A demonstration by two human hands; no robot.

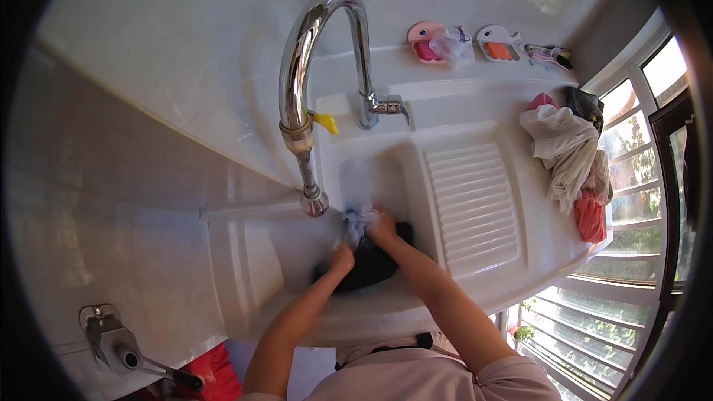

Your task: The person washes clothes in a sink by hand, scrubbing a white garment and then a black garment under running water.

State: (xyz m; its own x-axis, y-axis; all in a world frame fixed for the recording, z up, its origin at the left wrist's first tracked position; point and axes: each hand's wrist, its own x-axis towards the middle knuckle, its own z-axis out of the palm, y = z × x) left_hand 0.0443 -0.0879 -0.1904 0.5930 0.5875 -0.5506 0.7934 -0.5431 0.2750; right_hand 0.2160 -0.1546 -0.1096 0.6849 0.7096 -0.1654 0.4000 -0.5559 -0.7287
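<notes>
Both my hands are down in the white sink basin [297, 241], close together. My left hand [342, 258] is closed on the near-left end of a pale bluish-white cloth [355, 227]. My right hand [382, 227] grips the right side of the same cloth; motion smears the fingers of both. Under and around my wrists lies a dark, bunched cloth [370, 269] in the bottom of the basin. The chrome faucet [292, 82] arches above, its spray head [315, 202] hanging a little left of and beyond my hands.
A ribbed white washboard [475, 204] is moulded right of the basin. Crumpled clothes [568, 141] pile on the right counter. Fish-shaped pink [425, 32] and white [497, 43] holders stand along the back ledge. A crank-handled metal device [122, 345] sits at lower left; louvred windows line the right.
</notes>
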